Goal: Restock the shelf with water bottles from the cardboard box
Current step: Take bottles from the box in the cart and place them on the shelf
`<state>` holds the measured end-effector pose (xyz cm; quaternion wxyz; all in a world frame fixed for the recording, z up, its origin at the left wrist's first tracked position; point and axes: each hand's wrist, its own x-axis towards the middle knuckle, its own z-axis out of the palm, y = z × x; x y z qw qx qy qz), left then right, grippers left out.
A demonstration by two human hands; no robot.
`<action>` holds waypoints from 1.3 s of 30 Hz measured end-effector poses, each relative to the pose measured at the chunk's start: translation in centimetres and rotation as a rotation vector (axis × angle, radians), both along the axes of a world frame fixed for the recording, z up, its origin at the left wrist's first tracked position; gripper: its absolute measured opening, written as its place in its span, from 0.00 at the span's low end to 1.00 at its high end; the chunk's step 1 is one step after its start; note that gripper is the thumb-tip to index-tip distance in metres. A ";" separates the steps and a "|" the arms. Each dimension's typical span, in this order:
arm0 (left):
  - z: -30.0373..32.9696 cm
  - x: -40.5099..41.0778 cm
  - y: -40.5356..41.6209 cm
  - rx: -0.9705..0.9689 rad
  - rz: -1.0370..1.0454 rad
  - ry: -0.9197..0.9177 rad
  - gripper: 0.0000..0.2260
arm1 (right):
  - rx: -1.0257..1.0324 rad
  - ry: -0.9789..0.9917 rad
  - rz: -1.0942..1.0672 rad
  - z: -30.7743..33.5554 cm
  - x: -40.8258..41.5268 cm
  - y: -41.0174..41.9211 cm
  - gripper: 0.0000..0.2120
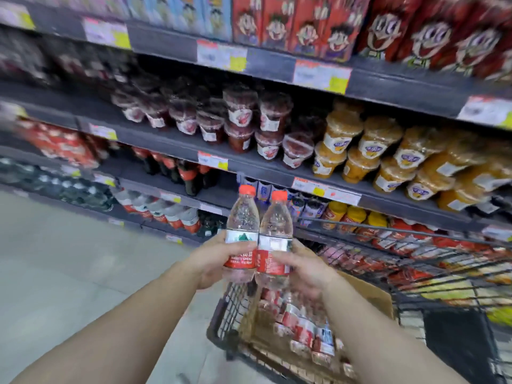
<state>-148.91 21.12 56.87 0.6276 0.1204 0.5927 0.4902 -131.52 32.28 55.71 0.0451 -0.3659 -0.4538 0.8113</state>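
Note:
I hold two clear water bottles with red caps and red-and-white labels upright, side by side and touching, in front of the shelves. My left hand (pixel 219 261) grips the left bottle (pixel 242 217) around its label. My right hand (pixel 302 268) grips the right bottle (pixel 275 225) the same way. Below them an open cardboard box (pixel 368 296) sits in a black wire cart (pixel 221 325), and several more water bottles (pixel 304 328) lie in it. Similar red-labelled bottles (pixel 166 212) stand on a low shelf to the left.
Grey shelves run diagonally across the view: red jelly cups (pixel 241 117), orange fruit cups (pixel 368 145), dark bottles (pixel 191 176) and red cartons (pixel 299 23) higher up. Price tags line the shelf edges. A wire rack of snack packs (pixel 415 250) stands right. Pale floor (pixel 69 259) lies left.

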 end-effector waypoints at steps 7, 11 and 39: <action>5.5 -9.8 -9.0 0.182 0.091 0.084 0.22 | 0.056 0.212 0.182 5.7 -13.5 -6.7 0.31; 7.0 -18.1 -16.1 0.186 0.175 0.140 0.28 | 0.092 0.201 0.141 6.7 -22.7 -12.8 0.26; 8.2 -67.2 -38.4 0.190 0.561 0.377 0.32 | 0.473 0.157 0.375 8.3 -76.6 -29.5 0.25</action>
